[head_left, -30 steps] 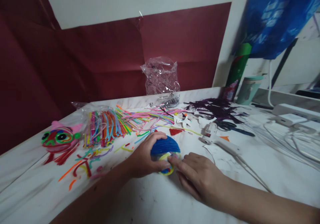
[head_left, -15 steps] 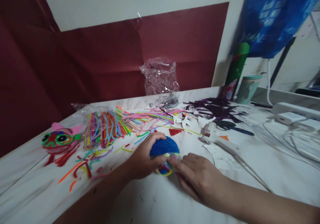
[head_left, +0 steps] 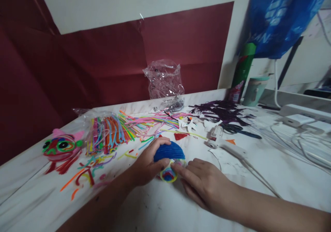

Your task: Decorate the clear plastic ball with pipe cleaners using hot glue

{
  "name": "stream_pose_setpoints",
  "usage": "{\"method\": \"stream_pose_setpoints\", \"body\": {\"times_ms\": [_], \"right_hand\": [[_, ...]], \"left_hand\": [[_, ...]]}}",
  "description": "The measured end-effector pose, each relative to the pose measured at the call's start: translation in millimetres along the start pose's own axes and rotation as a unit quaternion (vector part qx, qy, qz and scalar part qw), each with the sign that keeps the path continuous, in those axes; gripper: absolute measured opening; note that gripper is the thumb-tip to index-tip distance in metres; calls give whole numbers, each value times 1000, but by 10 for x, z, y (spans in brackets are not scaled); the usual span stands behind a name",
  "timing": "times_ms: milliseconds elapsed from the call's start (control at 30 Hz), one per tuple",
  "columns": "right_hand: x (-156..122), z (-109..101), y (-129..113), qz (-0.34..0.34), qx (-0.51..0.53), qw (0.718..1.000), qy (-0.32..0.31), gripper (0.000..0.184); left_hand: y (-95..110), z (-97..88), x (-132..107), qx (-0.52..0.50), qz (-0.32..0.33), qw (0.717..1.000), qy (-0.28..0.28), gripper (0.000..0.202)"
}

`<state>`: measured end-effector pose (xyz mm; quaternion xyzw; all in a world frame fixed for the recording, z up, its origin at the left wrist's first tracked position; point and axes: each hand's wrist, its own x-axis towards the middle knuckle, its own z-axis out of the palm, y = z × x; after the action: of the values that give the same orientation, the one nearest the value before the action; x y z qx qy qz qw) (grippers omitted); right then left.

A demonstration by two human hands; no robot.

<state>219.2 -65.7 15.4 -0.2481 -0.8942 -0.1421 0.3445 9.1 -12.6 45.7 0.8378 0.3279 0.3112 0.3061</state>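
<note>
My left hand (head_left: pixel 147 163) is wrapped round a blue ribbed dome (head_left: pixel 169 151) made of pipe cleaners, holding it on the white marbled table (head_left: pixel 160 208). Under the dome's front edge sits a small coiled disc (head_left: pixel 168 175) in yellow, red and blue. My right hand (head_left: pixel 204 183) lies just right of it, the index fingertip pressing on the disc's upper edge, the other fingers loosely curled.
A bag of coloured pipe cleaners (head_left: pixel 106 132) and loose strands lie behind my hands. A red pipe-cleaner face (head_left: pixel 60 147) sits at the left. A white glue gun (head_left: pixel 223 144), scissors (head_left: pixel 238 130), purple scraps (head_left: pixel 222 111), a clear bag (head_left: pixel 164 80), a green can (head_left: pixel 240 71), a cup (head_left: pixel 252 90) and cables (head_left: pixel 302 138) fill the right.
The coiled disc has turned a little under the dome, its face now showing more toward me. Both hands stay in place; the view shifted slightly.
</note>
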Motion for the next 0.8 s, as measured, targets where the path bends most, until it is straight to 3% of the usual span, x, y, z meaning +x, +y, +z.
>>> {"method": "stream_pose_setpoints", "body": {"times_ms": [367,633,800], "right_hand": [[-13,-9,-11,1,6,1000,9,32],[-19,-2,-12,12,19,1000,3,30],[-1,-31,-23,19,19,1000,-7,29]], "left_hand": [[70,-27,0,14,1,999,-30,58],[90,-19,5,21,6,999,-26,56],[40,-83,3,-42,-8,998,-49,60]]}}
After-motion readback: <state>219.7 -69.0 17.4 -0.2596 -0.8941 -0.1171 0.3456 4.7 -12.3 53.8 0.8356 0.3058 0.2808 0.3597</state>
